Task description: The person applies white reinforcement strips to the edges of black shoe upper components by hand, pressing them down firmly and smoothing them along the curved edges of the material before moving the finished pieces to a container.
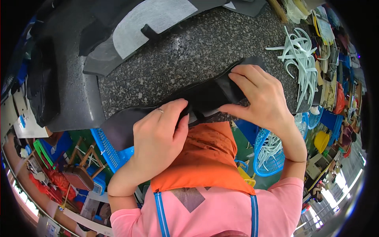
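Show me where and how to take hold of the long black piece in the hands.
Probably pinch the long black piece by its broad left end, coming from the left: that end reaches beyond the left hand and juts past the countertop's near edge, apparently leaving room underneath.

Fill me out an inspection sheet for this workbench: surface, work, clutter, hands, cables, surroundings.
Surface: speckled grey stone slab
Work: long black sheet piece, left end overhanging the near edge
Clutter: pale strips heaped at right; white-faced sheet at the far side
Left hand: thumb and fingers on the black sheet piece
Right hand: fingers and thumb spanning its right end
Cables: none identifiable
Surroundings: blue basket holding more strips, lower right
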Demonstrator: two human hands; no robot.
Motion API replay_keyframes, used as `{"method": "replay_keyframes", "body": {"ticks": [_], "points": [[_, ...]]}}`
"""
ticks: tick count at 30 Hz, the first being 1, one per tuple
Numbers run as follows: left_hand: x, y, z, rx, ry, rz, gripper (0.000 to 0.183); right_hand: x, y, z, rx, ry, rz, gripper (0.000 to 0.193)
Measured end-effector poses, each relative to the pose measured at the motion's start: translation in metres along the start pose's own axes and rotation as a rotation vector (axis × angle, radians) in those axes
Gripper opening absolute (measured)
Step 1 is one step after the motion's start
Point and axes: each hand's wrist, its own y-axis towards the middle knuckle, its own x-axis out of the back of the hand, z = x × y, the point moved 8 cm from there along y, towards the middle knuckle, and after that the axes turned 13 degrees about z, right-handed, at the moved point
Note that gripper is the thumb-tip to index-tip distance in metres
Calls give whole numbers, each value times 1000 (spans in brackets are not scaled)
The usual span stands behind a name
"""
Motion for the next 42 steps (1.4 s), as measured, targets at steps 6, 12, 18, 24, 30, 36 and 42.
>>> {"method": "replay_keyframes", "body": {"ticks": [6,12,18,24,30,36,42], "points": [[-3,3,2,-63,-13,-48,35,-21,24,42,270,57,-14,26],[-11,2,0,-32,102,-36,47,-20,12,38,266,115,-107,33],[-19,-6,-9,-119,374,6,56,-26,13,40,297,49,-54,23],[-26,-10,-3,-328,286,43,43,-28,28,25,299,316,104,12],[-25,-9,-7,-349,423,68,36,-31,24,30,351,284,169,8],[-21,-9,-7,-342,410,84,34,-34,18,30,431,258,162,12],[-42,-23,-9,-260,468,26,37,-23,10,31,447,436,287,22]]}}
